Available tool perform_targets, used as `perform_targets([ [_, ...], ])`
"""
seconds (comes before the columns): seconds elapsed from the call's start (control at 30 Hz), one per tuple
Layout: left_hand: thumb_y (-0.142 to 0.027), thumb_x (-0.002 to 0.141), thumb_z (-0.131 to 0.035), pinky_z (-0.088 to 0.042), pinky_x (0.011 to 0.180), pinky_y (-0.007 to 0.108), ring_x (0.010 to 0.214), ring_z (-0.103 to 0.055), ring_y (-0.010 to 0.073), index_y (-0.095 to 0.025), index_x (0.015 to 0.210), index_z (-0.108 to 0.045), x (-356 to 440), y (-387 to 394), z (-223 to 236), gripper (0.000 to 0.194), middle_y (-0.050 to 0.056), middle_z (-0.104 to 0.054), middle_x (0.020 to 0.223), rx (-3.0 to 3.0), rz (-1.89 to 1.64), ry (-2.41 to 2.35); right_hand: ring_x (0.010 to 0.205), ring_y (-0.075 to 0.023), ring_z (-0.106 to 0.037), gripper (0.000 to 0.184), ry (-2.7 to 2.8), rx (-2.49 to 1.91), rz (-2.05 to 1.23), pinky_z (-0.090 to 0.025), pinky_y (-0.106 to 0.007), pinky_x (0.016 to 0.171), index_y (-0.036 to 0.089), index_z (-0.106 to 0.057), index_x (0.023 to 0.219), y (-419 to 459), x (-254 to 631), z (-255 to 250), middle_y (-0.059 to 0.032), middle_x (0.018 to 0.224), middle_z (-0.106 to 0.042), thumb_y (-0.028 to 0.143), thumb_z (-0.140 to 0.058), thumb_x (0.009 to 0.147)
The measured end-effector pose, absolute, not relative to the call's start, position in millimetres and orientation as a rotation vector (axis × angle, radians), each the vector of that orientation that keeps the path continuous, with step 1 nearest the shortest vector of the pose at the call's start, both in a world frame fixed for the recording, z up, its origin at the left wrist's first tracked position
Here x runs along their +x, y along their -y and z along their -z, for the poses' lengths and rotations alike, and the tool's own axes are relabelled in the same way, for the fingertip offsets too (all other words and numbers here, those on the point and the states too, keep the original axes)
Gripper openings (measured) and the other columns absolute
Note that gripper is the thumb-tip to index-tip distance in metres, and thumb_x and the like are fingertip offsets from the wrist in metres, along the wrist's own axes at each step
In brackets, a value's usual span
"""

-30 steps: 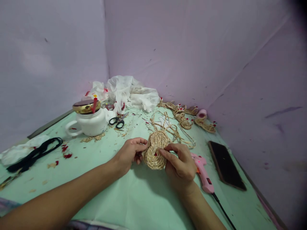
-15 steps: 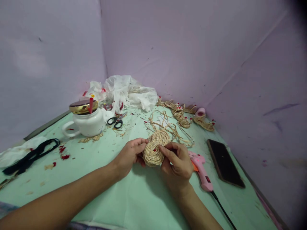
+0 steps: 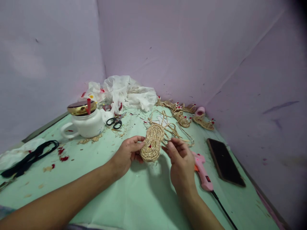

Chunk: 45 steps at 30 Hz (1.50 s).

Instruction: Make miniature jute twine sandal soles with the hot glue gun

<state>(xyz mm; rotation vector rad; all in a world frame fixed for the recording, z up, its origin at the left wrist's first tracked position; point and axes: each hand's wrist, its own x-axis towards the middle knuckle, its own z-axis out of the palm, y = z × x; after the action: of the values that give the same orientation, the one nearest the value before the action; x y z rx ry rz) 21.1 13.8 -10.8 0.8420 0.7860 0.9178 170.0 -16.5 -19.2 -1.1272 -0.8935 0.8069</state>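
- gripping the tan, figure-eight-shaped coiled straw piece [image 3: 153,137] in my left hand [image 3: 126,153]
- my right hand [image 3: 181,158] curls loosely beside it; i cannot tell whether it pinches anything

Left hand [image 3: 130,150], right hand [image 3: 181,159] and both forearms [image 3: 79,185] are bare.

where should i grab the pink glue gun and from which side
Probably by its handle, with the right hand coming from above on the near side: the pink glue gun lies with that handle angled toward the person, black cord trailing from its end.
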Motion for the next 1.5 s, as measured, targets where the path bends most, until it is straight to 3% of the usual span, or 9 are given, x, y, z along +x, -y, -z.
perform_targets([
  [0.1, -0.027, 0.069, -0.062, -0.041, 0.042, 0.019, 0.048, -0.051, 0.0092, -0.013, 0.088, -0.058, 21.6, -13.5, 11.6, 0.024, 0.001, -0.059, 0.066, 0.859, -0.910, -0.783, 0.081, -0.0217, -0.059, 0.025, 0.828, -0.933, -1.371, -0.049, -0.036, 0.069, 0.017, -0.059, 0.092, 17.4, 164.1, 12.0, -0.0080, 0.089, -0.063, 0.036, -0.060, 0.075],
  [0.2, -0.029, 0.070, -0.063, -0.043, 0.044, 0.020, 0.051, -0.052, 0.0101, -0.012, 0.091, -0.059, 22.6, -14.4, 13.2, 0.027, 0.002, -0.059, 0.068, 0.912, -0.869, -0.797, 0.080, -0.0238, -0.061, 0.027, 0.797, -0.725, -1.612, -0.050, -0.037, 0.065, 0.017, -0.060, 0.090, 16.5, 158.6, 9.4, -0.0090, 0.087, -0.066, 0.040, -0.052, 0.080],
  [0.37, -0.038, 0.069, -0.063, -0.044, 0.050, 0.023, 0.057, -0.053, 0.0131, -0.012, 0.098, -0.058, 23.0, -11.7, 12.0, 0.039, 0.002, -0.057, 0.067, 1.282, -0.815, -1.070, 0.078, -0.0222, -0.062, 0.021, 0.604, -0.691, -1.637, -0.050, -0.037, 0.067, 0.020, -0.061, 0.086, 11.9, 157.2, 15.4, -0.0049, 0.081, -0.068, 0.038, -0.051, 0.080],
  [0.5, -0.043, 0.066, -0.065, -0.045, 0.070, 0.031, 0.078, -0.056, 0.0201, -0.018, 0.112, -0.051, 24.8, 1.4, 7.8, 0.055, 0.007, -0.060, 0.095, 1.781, -1.027, -1.377, 0.075, -0.0196, -0.063, 0.017, 0.484, -0.723, -1.625, -0.050, -0.035, 0.069, 0.021, -0.062, 0.086, 10.8, 155.2, 19.6, -0.0025, 0.079, -0.068, 0.033, -0.051, 0.080],
  [0.67, -0.039, 0.063, -0.068, -0.039, 0.085, 0.038, 0.101, -0.051, 0.0287, -0.022, 0.109, -0.055, 31.5, 11.3, 5.5, 0.051, 0.009, -0.058, 0.110, 2.026, -1.018, -1.323, 0.072, -0.0159, -0.062, 0.014, 0.448, -0.689, -1.529, -0.050, -0.030, 0.069, 0.022, -0.063, 0.085, 11.3, 148.5, 19.2, -0.0002, 0.079, -0.068, 0.030, -0.052, 0.081],
  [0.83, -0.030, 0.077, -0.054, -0.043, 0.075, 0.029, 0.083, -0.057, 0.0200, -0.021, 0.108, -0.055, 27.8, 4.0, 4.4, 0.033, 0.006, -0.062, 0.096, 1.849, -1.066, -1.215, 0.073, -0.0181, -0.063, 0.014, 0.463, -0.644, -1.568, -0.051, -0.032, 0.068, 0.022, -0.062, 0.086, 12.9, 149.1, 17.4, -0.0009, 0.082, -0.069, 0.032, -0.057, 0.078],
  [1.03, -0.031, 0.063, -0.067, -0.038, 0.084, 0.035, 0.096, -0.055, 0.0287, -0.023, 0.106, -0.060, 32.8, 10.5, 2.0, 0.044, 0.009, -0.063, 0.103, 2.033, -1.013, -1.312, 0.075, -0.0149, -0.062, 0.012, 0.523, -0.652, -1.505, -0.050, -0.027, 0.072, 0.023, -0.061, 0.088, 13.6, 149.0, 18.6, 0.0008, 0.082, -0.067, 0.027, -0.060, 0.077],
  [1.23, -0.023, 0.074, -0.051, -0.047, 0.067, 0.026, 0.077, -0.059, 0.0185, -0.020, 0.102, -0.060, 27.2, 1.0, -4.1, 0.030, 0.003, -0.065, 0.091, 1.636, -0.997, -1.213, 0.080, -0.0160, -0.062, 0.010, 0.499, -0.617, -1.517, -0.050, -0.031, 0.075, 0.023, -0.062, 0.087, 10.1, 151.9, 18.3, -0.0001, 0.088, -0.068, 0.026, -0.058, 0.077],
  [1.5, -0.019, 0.058, -0.062, -0.047, 0.048, 0.022, 0.054, -0.055, 0.0111, -0.014, 0.075, -0.061, 20.1, -17.9, -6.5, 0.018, 0.000, -0.062, 0.066, 0.834, -1.177, -1.076, 0.080, -0.0180, -0.062, 0.012, 0.355, -0.669, -1.482, -0.050, -0.034, 0.074, 0.022, -0.062, 0.076, 5.0, 154.7, 25.2, -0.0016, 0.081, -0.069, 0.028, -0.053, 0.080],
])
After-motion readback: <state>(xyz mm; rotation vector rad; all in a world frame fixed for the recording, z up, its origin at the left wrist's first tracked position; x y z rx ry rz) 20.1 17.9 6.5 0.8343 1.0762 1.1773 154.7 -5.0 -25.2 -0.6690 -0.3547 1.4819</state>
